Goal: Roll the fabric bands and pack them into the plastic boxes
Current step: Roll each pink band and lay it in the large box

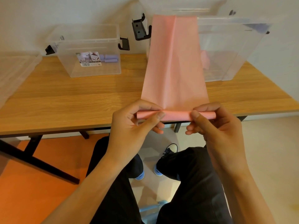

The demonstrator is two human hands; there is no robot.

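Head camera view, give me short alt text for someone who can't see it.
Both hands, left hand and right hand, roll the near end of a pink fabric band that stretches away over a wooden table. Clear plastic boxes stand behind; one holds purple rolls.

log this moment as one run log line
step: rolling | left hand, right hand: pinching pink band roll | band: mostly unrolled | left box: purple rolls inside

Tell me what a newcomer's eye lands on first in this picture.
The pink fabric band dominates: it runs down the middle of the wooden table from the far boxes to the near edge, where its end is already rolled into a tube. The left hand and right hand pinch that roll from either side. Next comes the clear plastic box at back left, with purple rolls inside.
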